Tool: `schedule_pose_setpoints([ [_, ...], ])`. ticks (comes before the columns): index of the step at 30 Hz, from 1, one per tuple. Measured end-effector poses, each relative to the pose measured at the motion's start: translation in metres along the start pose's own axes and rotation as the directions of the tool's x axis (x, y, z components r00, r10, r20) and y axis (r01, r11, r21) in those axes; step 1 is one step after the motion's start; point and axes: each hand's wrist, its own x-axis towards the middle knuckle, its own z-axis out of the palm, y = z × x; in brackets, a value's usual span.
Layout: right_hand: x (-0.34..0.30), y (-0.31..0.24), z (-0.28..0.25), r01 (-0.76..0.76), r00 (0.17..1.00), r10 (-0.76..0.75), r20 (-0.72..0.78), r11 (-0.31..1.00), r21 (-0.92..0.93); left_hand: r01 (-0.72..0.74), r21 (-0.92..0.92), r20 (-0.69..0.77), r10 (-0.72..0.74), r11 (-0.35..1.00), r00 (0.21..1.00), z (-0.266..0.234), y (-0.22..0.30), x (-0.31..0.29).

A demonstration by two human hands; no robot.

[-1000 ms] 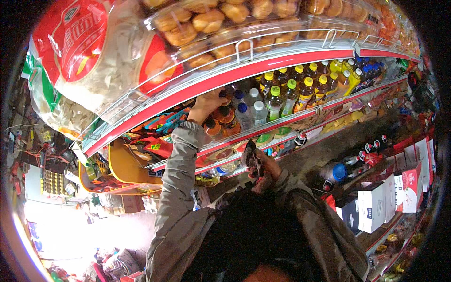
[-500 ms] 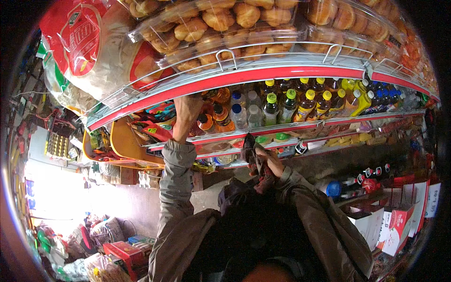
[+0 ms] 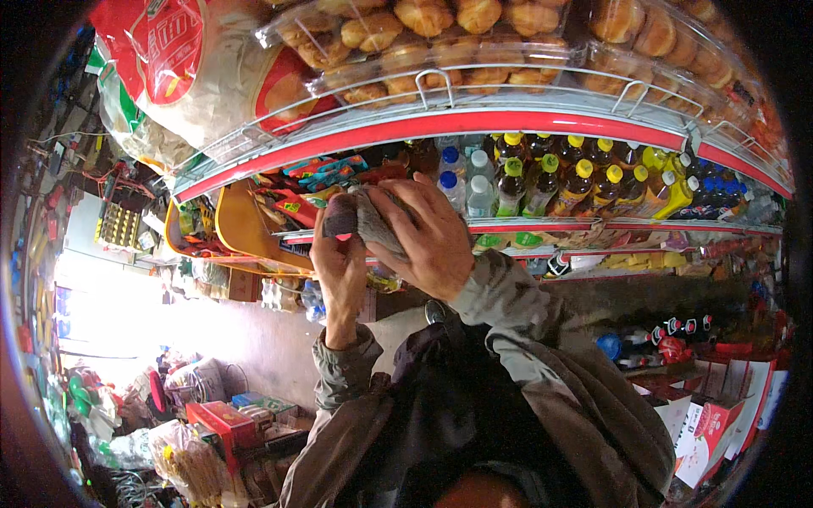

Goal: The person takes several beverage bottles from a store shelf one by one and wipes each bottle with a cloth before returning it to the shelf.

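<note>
In front of the shelf, my left hand (image 3: 339, 279) is closed round a dark, rounded item (image 3: 340, 213) with a small red patch; its kind is hard to make out. My right hand (image 3: 432, 229) presses a grey cloth (image 3: 379, 222) against that item, fingers curled over the top. The two hands nearly meet, and most of the held item is hidden by the cloth and fingers. Just right of them on the shelf stand clear bottles with blue caps (image 3: 449, 190), a clear bottle with a white cap (image 3: 480, 196) and green-capped dark bottles (image 3: 511, 188).
Overhead runs a red-edged shelf (image 3: 440, 127) with a wire rail, carrying plastic boxes of bread rolls (image 3: 406, 55) and a red-and-white bag (image 3: 174, 55). Yellow bins (image 3: 233, 222) hold packets at left. Cartons (image 3: 711, 423) stand lower right; a red box (image 3: 222, 423) lies lower left.
My left hand has come out of the shelf holding the dark item. My right hand has risen with the cloth and moved left onto it. The view has shifted slightly.
</note>
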Motion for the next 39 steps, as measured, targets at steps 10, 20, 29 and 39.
schedule_pose_setpoints([
  [10,-0.102,0.077,0.039,-0.726,0.470,0.677,0.567,-0.068,0.684,0.088,-0.067,0.130,-0.078,0.994,0.988,-0.023,0.042,0.000],
  [20,-0.144,0.064,0.036,-0.496,0.442,0.335,0.832,-0.682,0.538,0.105,-0.472,0.168,-0.028,0.875,0.985,-0.001,0.007,0.012],
  [29,-0.157,0.041,0.046,-0.630,0.560,0.296,0.774,-0.455,0.630,0.257,-0.802,0.160,-0.222,0.539,0.962,0.051,-0.016,-0.020],
  [39,-0.171,0.072,0.038,-0.503,0.524,0.768,0.367,-0.068,0.861,0.296,-0.127,0.156,-0.276,0.947,0.949,0.002,-0.019,-0.020],
])
